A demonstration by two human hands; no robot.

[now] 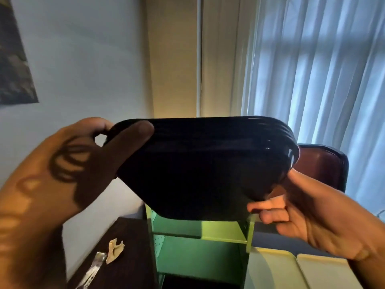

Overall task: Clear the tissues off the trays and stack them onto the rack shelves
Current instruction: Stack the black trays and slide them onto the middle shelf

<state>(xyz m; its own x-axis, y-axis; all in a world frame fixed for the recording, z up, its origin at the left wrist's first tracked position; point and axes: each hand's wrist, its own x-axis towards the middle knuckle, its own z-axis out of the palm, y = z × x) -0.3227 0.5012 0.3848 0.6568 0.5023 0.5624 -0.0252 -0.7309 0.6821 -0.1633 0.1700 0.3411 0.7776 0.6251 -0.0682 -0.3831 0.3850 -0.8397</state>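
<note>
I hold a stack of black trays (208, 163) up in front of me, tilted so the undersides face me, with both hands. My left hand (68, 170) has its grip on the stack's upper left corner: the thumb (133, 132) lies across the near face and the fingers curl round the far rim. My right hand (308, 213) takes the lower right corner from below, fingers folded over the edge, palm turned up. Several rims show fanned along the stack's top right edge.

The stack hangs between my two grips, directly above the green rack (200, 243), whose perforated side panels and open shelves show just beneath the lower edge of the trays. To the left of the rack is a dark tabletop (133, 270) with a crumpled tissue (114, 250) lying on it, next to a shiny metal item too blurred to name. To the right of the rack lie pale trays (325, 272). A dark red chair (325, 163) stands behind, by the curtains (316, 59).
</note>
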